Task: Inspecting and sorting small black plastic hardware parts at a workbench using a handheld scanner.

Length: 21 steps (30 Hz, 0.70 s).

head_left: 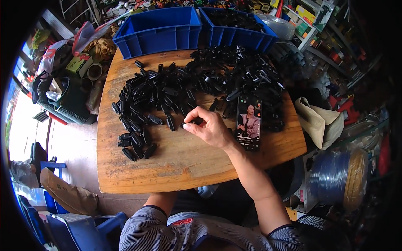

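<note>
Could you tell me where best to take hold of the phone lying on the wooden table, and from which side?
Probably grip the phone by its two long edges near the lower end, coming from the near side: it lies flat, black parts crowd its top, and the right hand sits left of it.

Bare wood open across near half of round wooden table [184, 167], front edge to centre | black plastic parts [188, 85] heaped across far half, loose cluster spilling down left | phone [248, 122] propped right of centre, blocking that side | two blue bins [159, 29] walling far edge
</note>
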Each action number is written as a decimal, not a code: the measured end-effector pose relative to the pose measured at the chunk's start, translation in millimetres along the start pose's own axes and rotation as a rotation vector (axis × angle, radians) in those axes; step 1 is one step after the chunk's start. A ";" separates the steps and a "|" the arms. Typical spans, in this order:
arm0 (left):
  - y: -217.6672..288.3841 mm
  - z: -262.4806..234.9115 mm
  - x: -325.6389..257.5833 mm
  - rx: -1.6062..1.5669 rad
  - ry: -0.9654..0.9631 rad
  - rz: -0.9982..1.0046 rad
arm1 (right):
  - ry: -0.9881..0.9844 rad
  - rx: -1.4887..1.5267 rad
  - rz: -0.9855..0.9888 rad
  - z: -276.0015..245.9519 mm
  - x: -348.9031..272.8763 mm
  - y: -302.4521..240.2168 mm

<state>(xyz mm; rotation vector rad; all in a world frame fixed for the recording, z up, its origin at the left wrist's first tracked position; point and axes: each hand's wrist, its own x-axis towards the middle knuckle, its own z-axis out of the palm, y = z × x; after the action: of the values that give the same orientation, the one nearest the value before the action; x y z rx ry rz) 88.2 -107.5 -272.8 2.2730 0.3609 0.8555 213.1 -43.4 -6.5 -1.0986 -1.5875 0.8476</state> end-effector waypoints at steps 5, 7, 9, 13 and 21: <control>24.9 -36.5 -30.4 0.059 0.008 -0.097 | 0.057 -0.001 0.023 -3.5 1.7 0.7; 35.2 -56.9 -41.6 0.102 0.023 -0.143 | 0.098 0.060 0.059 -0.6 4.6 6.3; 85.4 -91.2 -23.8 -0.055 -0.285 -0.221 | 0.139 0.006 0.085 -7.9 2.9 4.6; 188.4 -188.4 22.7 -0.360 -0.317 -0.153 | 0.135 0.017 0.099 -9.7 -0.8 8.0; 123.3 -260.9 74.5 0.707 -0.036 -0.255 | 0.035 -0.432 -0.245 14.4 -3.8 5.1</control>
<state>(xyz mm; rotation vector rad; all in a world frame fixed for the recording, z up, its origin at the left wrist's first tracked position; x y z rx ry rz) -27.2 -34.4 -8.0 2.7793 1.0469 0.6071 200.9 -45.4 -16.3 -1.1733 -1.8801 0.3263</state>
